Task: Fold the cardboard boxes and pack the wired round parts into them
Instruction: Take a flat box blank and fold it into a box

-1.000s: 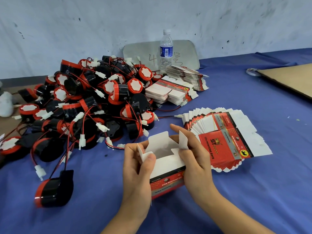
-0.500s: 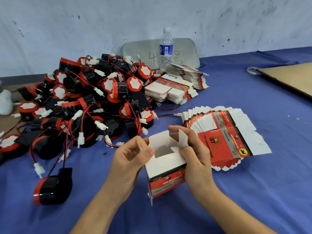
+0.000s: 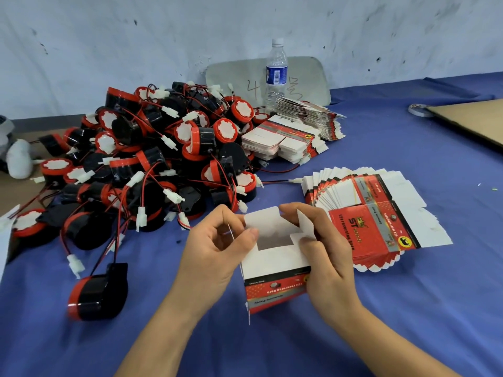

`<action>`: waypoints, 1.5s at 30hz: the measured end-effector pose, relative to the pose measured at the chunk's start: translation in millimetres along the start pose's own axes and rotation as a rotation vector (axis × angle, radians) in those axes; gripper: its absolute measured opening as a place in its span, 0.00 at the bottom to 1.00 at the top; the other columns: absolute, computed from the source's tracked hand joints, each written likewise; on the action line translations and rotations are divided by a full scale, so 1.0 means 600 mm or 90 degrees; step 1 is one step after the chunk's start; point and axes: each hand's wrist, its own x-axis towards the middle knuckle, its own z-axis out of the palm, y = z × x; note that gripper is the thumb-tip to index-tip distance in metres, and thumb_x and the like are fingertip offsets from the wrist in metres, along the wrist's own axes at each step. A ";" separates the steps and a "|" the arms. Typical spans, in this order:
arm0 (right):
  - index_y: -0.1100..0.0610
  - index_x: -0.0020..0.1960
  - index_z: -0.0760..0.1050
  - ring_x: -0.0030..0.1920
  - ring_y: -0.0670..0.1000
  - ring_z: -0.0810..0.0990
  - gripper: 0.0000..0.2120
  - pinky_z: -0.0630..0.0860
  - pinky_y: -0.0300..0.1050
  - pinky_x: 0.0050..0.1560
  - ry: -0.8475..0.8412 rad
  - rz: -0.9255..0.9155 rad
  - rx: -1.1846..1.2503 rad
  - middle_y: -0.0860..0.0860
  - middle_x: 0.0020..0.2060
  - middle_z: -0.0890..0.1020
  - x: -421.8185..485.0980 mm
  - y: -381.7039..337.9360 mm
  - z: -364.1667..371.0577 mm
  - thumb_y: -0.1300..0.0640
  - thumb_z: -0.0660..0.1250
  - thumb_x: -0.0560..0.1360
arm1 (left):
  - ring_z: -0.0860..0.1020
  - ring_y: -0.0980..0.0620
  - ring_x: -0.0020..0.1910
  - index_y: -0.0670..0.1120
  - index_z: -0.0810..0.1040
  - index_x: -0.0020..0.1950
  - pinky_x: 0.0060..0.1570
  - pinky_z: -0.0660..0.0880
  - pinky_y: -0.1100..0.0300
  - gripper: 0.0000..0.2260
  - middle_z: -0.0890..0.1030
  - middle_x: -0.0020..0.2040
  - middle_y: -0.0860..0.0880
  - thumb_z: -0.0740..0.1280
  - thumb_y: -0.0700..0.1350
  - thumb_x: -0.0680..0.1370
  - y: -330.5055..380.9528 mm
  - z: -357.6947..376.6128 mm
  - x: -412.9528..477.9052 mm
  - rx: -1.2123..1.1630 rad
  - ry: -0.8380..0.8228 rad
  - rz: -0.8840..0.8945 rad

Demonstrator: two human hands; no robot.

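A small red and white cardboard box [image 3: 275, 268] stands half-formed between both hands, its white flaps up and its top open. My left hand [image 3: 215, 251] pinches the left side flap. My right hand [image 3: 326, 251] grips the box's right side, thumb on a raised flap. A big heap of black and red wired round parts [image 3: 152, 164] lies beyond my left hand. One loose round part [image 3: 98, 292] sits near the left, its wire trailing up. A fanned stack of flat boxes [image 3: 373, 216] lies right of the box.
Two more stacks of flat boxes [image 3: 283, 140] sit behind the heap, beside a water bottle [image 3: 276, 74] and a grey board [image 3: 299, 77]. A brown cardboard sheet [image 3: 473, 118] and a tape roll [image 3: 420, 110] lie far right on the blue cloth [image 3: 408, 308]. A white object [image 3: 19, 161] lies far left.
My left hand has shifted from the box's front-left corner to pinching the left flap. The box has opened up squarer and turned slightly; my right hand keeps its hold.
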 end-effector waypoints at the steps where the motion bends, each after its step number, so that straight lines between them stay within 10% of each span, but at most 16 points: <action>1: 0.52 0.54 0.75 0.48 0.39 0.79 0.22 0.71 0.28 0.44 -0.003 -0.004 -0.004 0.37 0.47 0.81 0.000 0.000 0.000 0.70 0.52 0.70 | 0.69 0.52 0.33 0.49 0.71 0.32 0.32 0.67 0.61 0.09 0.72 0.33 0.45 0.69 0.44 0.70 -0.001 0.000 -0.001 0.003 0.008 0.005; 5: 0.50 0.55 0.75 0.52 0.40 0.79 0.24 0.71 0.28 0.48 -0.007 -0.026 -0.039 0.38 0.49 0.81 0.002 0.001 -0.002 0.71 0.54 0.69 | 0.72 0.58 0.31 0.45 0.69 0.37 0.31 0.69 0.67 0.08 0.77 0.35 0.52 0.67 0.41 0.72 0.000 -0.005 -0.004 0.028 -0.040 0.046; 10: 0.49 0.61 0.74 0.48 0.42 0.81 0.25 0.72 0.30 0.44 0.028 -0.024 -0.038 0.43 0.51 0.82 0.001 0.007 -0.005 0.70 0.57 0.70 | 0.80 0.56 0.54 0.53 0.78 0.49 0.46 0.76 0.67 0.10 0.82 0.56 0.58 0.65 0.38 0.75 0.004 -0.008 -0.006 0.094 -0.070 0.098; 17: 0.58 0.44 0.76 0.53 0.45 0.82 0.06 0.75 0.34 0.50 -0.006 -0.034 -0.023 0.43 0.51 0.84 -0.002 0.012 -0.003 0.60 0.62 0.71 | 0.76 0.62 0.58 0.65 0.69 0.68 0.53 0.73 0.69 0.30 0.78 0.61 0.62 0.61 0.33 0.77 -0.002 -0.009 -0.008 0.112 -0.154 0.048; 25: 0.57 0.38 0.82 0.43 0.45 0.83 0.13 0.74 0.33 0.42 -0.007 0.037 -0.053 0.43 0.42 0.84 -0.003 0.015 0.003 0.52 0.64 0.74 | 0.71 0.67 0.63 0.66 0.67 0.69 0.55 0.67 0.76 0.36 0.76 0.63 0.63 0.58 0.26 0.77 -0.006 -0.003 -0.009 0.135 -0.145 0.047; 33: 0.56 0.34 0.80 0.32 0.42 0.78 0.15 0.71 0.32 0.33 0.127 0.102 -0.009 0.52 0.32 0.82 0.006 0.015 0.002 0.46 0.63 0.71 | 0.71 0.53 0.69 0.65 0.55 0.73 0.64 0.71 0.55 0.31 0.67 0.72 0.59 0.65 0.52 0.74 -0.029 0.034 -0.020 0.071 0.046 0.156; 40: 0.57 0.31 0.80 0.32 0.42 0.78 0.13 0.74 0.34 0.35 0.302 0.162 0.043 0.48 0.29 0.83 0.021 0.017 -0.015 0.55 0.63 0.71 | 0.61 0.58 0.75 0.57 0.59 0.77 0.66 0.67 0.65 0.30 0.60 0.76 0.62 0.65 0.52 0.76 -0.053 0.079 -0.044 0.194 0.042 0.229; 45: 0.54 0.29 0.81 0.32 0.42 0.78 0.14 0.74 0.34 0.32 0.314 0.167 0.056 0.47 0.29 0.83 0.026 0.011 -0.023 0.56 0.62 0.71 | 0.65 0.60 0.73 0.56 0.66 0.72 0.62 0.73 0.53 0.24 0.65 0.74 0.63 0.65 0.52 0.76 -0.047 0.072 -0.041 0.184 0.045 0.219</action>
